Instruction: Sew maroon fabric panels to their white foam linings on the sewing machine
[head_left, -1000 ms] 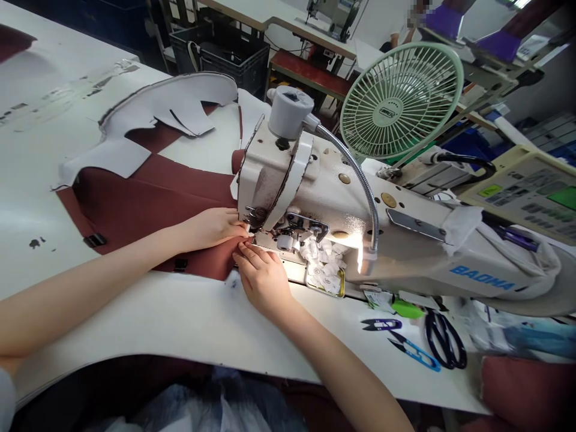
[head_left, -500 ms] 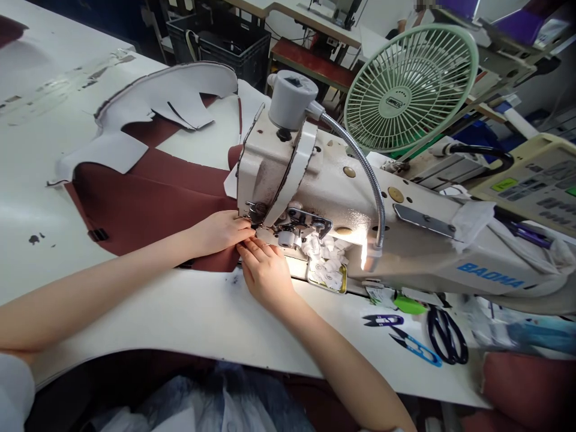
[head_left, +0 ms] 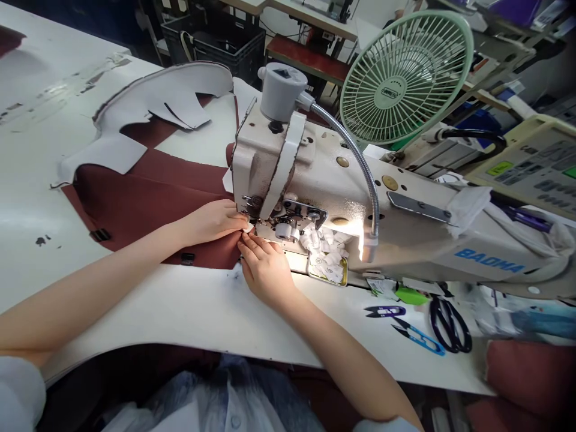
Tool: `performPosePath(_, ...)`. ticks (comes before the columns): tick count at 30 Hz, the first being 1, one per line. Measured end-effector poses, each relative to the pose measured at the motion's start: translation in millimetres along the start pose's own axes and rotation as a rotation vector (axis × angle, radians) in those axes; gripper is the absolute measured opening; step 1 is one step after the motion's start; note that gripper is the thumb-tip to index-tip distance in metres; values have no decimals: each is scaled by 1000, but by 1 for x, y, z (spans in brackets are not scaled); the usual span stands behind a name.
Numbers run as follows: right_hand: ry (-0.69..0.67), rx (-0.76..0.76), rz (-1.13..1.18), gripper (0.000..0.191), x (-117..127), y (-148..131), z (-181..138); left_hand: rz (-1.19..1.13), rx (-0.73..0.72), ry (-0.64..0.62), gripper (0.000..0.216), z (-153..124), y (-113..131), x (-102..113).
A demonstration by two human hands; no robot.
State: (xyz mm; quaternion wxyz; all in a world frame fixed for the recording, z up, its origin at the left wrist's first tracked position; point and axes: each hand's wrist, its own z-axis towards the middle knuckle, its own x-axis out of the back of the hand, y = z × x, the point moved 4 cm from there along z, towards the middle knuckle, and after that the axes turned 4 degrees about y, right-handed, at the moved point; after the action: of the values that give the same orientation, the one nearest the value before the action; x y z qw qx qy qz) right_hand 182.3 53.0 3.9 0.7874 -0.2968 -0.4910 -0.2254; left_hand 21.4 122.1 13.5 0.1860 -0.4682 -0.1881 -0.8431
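Observation:
A maroon fabric piece (head_left: 135, 201) with white backing parts lies left of the sewing machine (head_left: 310, 162), its right end running to the needle area. My left hand (head_left: 209, 222) rests over this fabric, thumb and fingers closed at a small white label (head_left: 248, 228) beside the presser foot. Just in front of the needle area, my right hand (head_left: 267, 267) has its fingers together, with the tips on the fabric's near right corner; its thumb is mostly hidden. Black clips (head_left: 188, 258) grip the fabric's near edge. The needle itself is hidden.
A small tin (head_left: 345, 273) of white labels stands right of my right hand. Purple snips (head_left: 384, 311), blue snips (head_left: 418, 337) and black-handled scissors (head_left: 450, 324) lie farther right. A lit lamp (head_left: 369, 247) hangs over the machine bed. A green fan (head_left: 405, 78) stands behind.
My left fingers have drawn slightly back from the needle area, and the small white label now shows at their tips. My right hand stays nearly in place. The view has shifted slightly.

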Motion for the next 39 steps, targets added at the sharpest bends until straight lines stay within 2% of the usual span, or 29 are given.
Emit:
performPosePath(4, -5, 0, -2, 36, -1, 0, 0, 139, -100, 4, 26, 6, 11, 0)
performPosePath(7, -16, -8, -2, 37, -2, 0, 1, 192, -110, 27, 29, 11, 17, 0)
performPosePath(12, -33, -34, -21, 40, -2, 2, 3, 230, -58, -1, 28, 13, 15, -5)
performPosePath(17, -51, -24, 31, 40, -2, -2, 0, 155, 53, 12, 27, 6, -2, 4)
performPosePath(21, -55, -19, 18, 39, -3, -3, -1, 88, -60, -24, 32, 3, -6, 11)
performPosePath(27, -38, -35, -35, 43, -6, 2, 2, 236, -160, -67, 32, 10, 7, 7)
performPosePath(32, -50, -32, -10, 45, -7, -1, 0, 281, -84, -136, 24, 16, 17, 2)
performPosePath(39, -53, -15, 50, 41, -7, -7, -1, 194, 84, -198, 17, 17, 20, -2)
